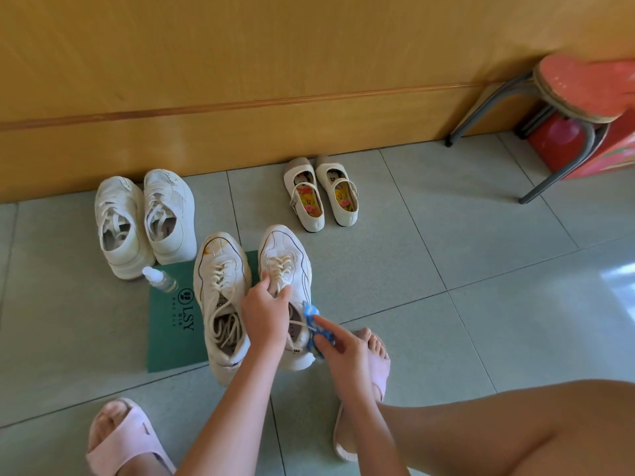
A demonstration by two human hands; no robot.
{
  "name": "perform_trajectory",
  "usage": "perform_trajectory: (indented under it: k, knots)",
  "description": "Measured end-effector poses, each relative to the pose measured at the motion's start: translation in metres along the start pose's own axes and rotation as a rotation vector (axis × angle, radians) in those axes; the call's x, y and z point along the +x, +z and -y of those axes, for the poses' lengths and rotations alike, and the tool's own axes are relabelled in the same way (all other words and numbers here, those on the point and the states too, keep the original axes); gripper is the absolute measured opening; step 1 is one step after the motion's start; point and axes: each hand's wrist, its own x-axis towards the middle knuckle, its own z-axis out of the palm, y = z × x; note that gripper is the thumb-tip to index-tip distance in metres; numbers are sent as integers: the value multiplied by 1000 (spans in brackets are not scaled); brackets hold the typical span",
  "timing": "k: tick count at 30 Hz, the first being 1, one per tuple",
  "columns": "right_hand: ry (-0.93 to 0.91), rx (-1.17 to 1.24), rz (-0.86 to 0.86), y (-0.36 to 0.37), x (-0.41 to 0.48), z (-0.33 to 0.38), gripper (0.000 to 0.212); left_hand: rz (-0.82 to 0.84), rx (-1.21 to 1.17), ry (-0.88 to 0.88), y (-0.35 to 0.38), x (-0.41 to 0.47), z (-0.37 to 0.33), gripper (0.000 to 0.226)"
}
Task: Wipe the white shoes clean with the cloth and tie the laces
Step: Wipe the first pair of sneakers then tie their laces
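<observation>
Two white lace-up shoes stand on a green mat (171, 338) on the tiled floor. The left shoe (223, 286) has loose laces and a brown stain at its toe. My left hand (266, 312) grips the tongue and lace area of the right shoe (283, 255). My right hand (338, 345) pinches a blue and white cloth (314, 322) against that shoe's outer side near the heel. The right shoe's heel is partly hidden by both hands.
A small clear spray bottle (159, 278) lies at the mat's far left corner. Another pair of white sneakers (144, 218) and cream strap shoes (321, 194) stand by the wooden wall. A red stool (563, 97) is at the right. My feet wear pink slippers (127, 438).
</observation>
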Motion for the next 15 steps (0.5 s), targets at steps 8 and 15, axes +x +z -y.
perform_trajectory:
  k: [8,15]
  knots:
    - [119,98,-134,22,-15,-42,38,-1,28,-3,2,1,0,45]
    - [177,183,-354,14,-16,-60,29,22,16,4,-2,0,0,48]
